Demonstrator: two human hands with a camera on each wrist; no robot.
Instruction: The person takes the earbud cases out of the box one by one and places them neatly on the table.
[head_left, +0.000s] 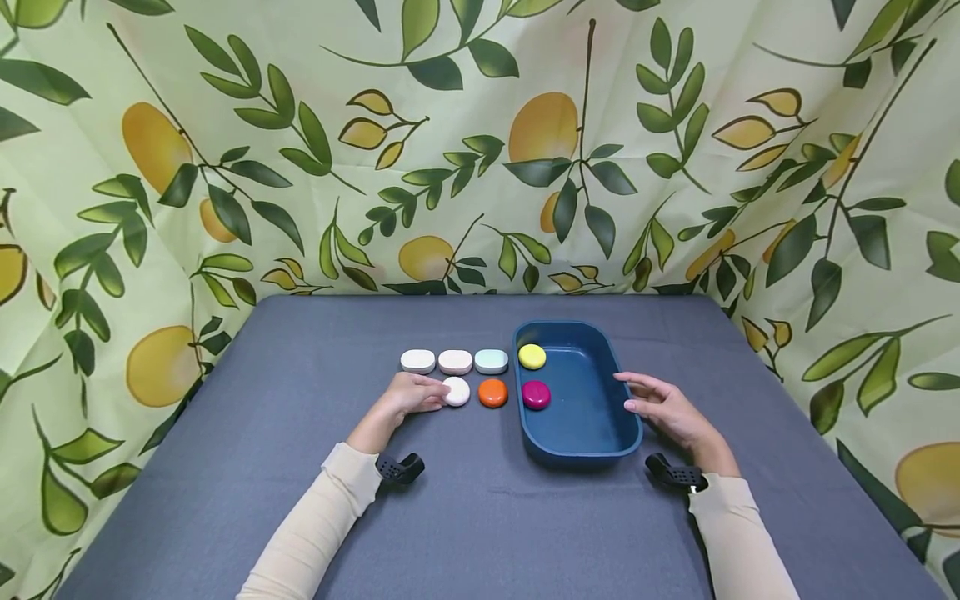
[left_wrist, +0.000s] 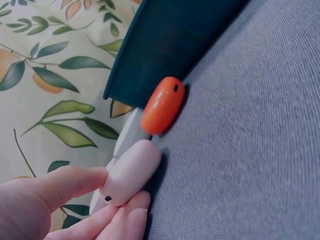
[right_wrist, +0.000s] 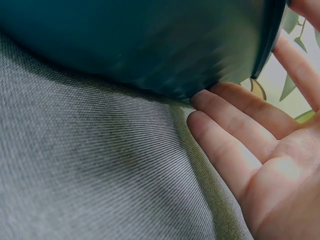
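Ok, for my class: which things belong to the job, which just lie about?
Likely part of the job:
left hand, pinching the white disc
right hand, at the blue tray
yellow disc, magenta disc inside it
orange disc, similar in shape

Apparently just lying about:
white oval, pink oval, mint oval, not held

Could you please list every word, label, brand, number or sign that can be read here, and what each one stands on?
None can be read.
The orange disc and the white disc in the left hand each show a small dark mark, too small to make out.
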